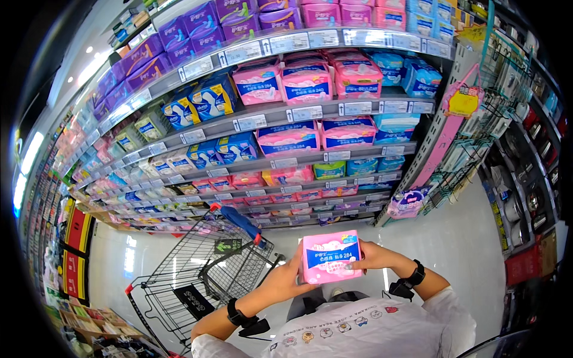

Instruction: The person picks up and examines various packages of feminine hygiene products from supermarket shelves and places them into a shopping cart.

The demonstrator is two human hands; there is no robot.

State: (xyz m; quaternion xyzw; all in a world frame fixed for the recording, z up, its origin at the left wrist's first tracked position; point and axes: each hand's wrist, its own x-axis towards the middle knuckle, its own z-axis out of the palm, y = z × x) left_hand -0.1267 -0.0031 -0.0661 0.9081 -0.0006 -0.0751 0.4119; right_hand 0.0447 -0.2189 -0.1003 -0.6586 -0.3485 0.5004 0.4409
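Observation:
A pink and blue pack of sanitary pads (pixel 331 257) is held between my two hands in front of my chest, its printed front facing up. My left hand (pixel 293 273) grips the pack's left side. On its right side, my right hand (pixel 365 257) holds the pack, with the thumb over the front face. Both wrists wear black straps. Beyond the pack, similar pink packs (pixel 307 83) stand on a shelf, between blue and yellow packs (pixel 212 102) and light blue packs (pixel 421 77).
A wire shopping cart (pixel 210 264) stands close on my left. Ahead runs a long shelf unit with price-label edges (pixel 304 113). A wire display rack (pixel 474 134) is at its right end, with more shelves (pixel 515 192) farther right. Glossy floor (pixel 461 241) shows between them.

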